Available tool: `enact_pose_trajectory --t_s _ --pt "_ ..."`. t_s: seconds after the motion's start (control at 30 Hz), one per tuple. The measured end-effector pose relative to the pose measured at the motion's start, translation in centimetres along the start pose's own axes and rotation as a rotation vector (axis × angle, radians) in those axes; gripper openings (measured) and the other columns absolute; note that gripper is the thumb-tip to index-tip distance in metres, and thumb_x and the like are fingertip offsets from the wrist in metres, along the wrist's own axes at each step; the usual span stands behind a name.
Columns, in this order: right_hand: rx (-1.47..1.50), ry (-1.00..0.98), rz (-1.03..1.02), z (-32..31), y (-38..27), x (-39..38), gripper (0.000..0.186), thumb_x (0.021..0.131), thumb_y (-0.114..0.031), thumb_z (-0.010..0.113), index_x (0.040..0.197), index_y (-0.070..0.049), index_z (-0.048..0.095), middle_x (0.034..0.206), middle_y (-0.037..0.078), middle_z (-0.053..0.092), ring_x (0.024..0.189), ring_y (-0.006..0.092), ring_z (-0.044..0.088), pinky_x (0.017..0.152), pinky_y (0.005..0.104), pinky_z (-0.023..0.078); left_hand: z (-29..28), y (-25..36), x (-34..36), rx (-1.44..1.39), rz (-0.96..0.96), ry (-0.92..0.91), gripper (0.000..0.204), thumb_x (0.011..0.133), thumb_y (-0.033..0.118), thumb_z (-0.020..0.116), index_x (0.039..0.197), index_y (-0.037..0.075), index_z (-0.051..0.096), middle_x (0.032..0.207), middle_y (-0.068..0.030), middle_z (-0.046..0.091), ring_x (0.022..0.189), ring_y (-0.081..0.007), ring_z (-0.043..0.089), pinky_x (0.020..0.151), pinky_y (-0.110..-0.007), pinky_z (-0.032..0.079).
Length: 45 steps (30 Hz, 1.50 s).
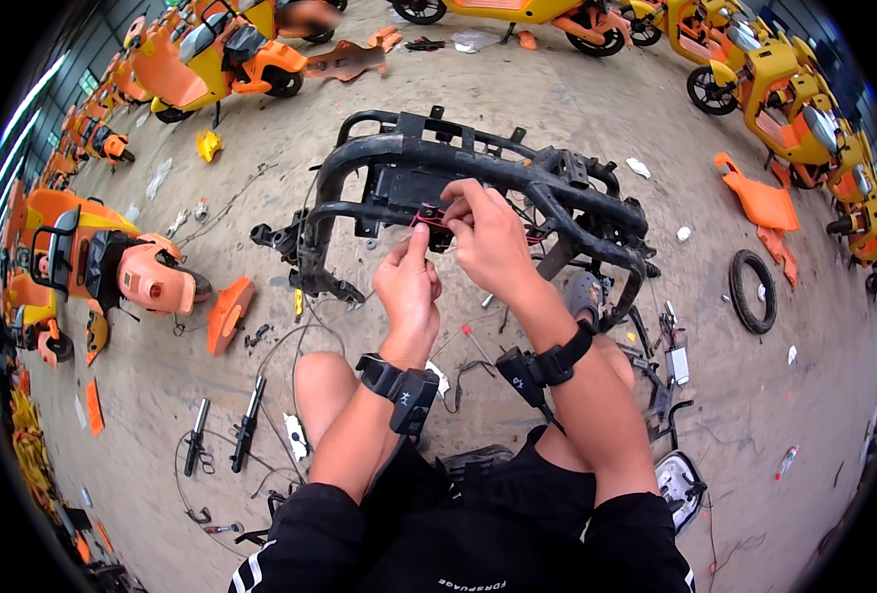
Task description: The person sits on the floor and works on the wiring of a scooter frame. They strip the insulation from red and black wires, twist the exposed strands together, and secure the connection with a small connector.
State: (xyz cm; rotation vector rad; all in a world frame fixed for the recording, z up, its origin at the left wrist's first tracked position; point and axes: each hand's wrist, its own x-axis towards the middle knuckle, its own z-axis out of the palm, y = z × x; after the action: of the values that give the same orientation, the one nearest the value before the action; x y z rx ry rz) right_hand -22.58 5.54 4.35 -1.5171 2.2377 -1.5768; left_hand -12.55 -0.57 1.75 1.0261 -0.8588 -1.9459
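Note:
A black tubular scooter frame (pixel 409 151) lies on the floor in front of me, with a dark box-like part (pixel 414 188) set between its tubes. At the frame's near tube, both hands meet over thin red wires (pixel 427 216). My left hand (pixel 406 287) is closed, its thumb pointing up and pressed to the wires from below. Beside it, my right hand (pixel 488 237) pinches the wires from above with thumb and forefinger. The fingers hide just where the wires end. Each wrist wears a strapped black device (pixel 414 400).
Two shock absorbers (pixel 249 425) and loose cable lie at my left. A red-handled screwdriver (pixel 478 344) rests between my legs. On the right are a tyre (pixel 752 292) and orange panels (pixel 760 198). Yellow and orange scooters (pixel 201 64) stand all around.

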Motion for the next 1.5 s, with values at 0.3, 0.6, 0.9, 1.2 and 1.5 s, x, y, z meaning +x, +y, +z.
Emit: enact_pose_trajectory --t_s 0.3,0.6,0.9,1.2,1.5 --pt "-0.033 0.001 -0.083 -0.4 0.0 -0.5 0.028 0.081 0.001 0.065 0.109 -0.004 0.063 0.099 0.013 0.066 0.094 0.0312 0.064 0.083 0.043 0.051 -1.3 0.4 0.2 0.038 0.138 -0.056 0.018 0.095 0.016 0.072 0.102 0.0 0.068 0.059 0.0032 0.05 0.042 -0.0046 0.039 0.039 -0.022 0.025" --pt "-0.041 0.405 -0.119 -3.1 -0.8 -0.8 0.033 0.087 0.0 0.06 0.12 -0.002 0.065 0.114 0.015 0.067 0.1 0.032 0.063 0.091 0.0411 0.049 -3.1 7.6 1.4 0.15 -0.043 -0.514 0.015 0.104 0.019 0.055 0.104 0.004 0.058 0.085 -0.01 0.068 0.055 -0.0073 0.048 0.039 -0.02 0.026" --pt "0.158 0.314 0.045 -3.4 -1.2 -1.4 0.039 0.09 -0.001 0.057 0.128 -0.006 0.062 0.1 0.012 0.068 0.073 0.0266 0.067 0.066 0.0375 0.053 1.0 10.5 4.2 0.725 0.255 -0.399 0.02 0.096 0.018 0.072 0.099 -0.001 0.069 0.061 0.0084 0.047 0.046 0.0 0.035 0.041 -0.02 0.023" --pt "0.144 0.051 0.134 -4.1 -0.6 -1.7 0.046 0.089 -0.013 0.064 0.135 -0.012 0.061 0.089 0.011 0.068 0.075 0.0284 0.067 0.07 0.0396 0.054 3.2 10.3 -0.6 0.991 0.272 -0.679 0.027 0.096 0.017 0.07 0.101 -0.009 0.071 0.061 0.0017 0.06 0.05 -0.0031 0.049 0.044 -0.023 0.035" --pt "0.052 -0.144 0.193 -3.6 -0.7 -2.2 0.028 0.094 -0.02 0.063 0.118 -0.009 0.071 0.095 0.016 0.075 0.079 0.0316 0.072 0.077 0.039 0.055 -5.7 8.0 -5.2 1.364 0.574 -0.587 0.016 0.096 0.012 0.067 0.098 -0.004 0.066 0.064 -0.0102 0.069 0.051 -0.0101 0.06 0.049 -0.025 0.043"
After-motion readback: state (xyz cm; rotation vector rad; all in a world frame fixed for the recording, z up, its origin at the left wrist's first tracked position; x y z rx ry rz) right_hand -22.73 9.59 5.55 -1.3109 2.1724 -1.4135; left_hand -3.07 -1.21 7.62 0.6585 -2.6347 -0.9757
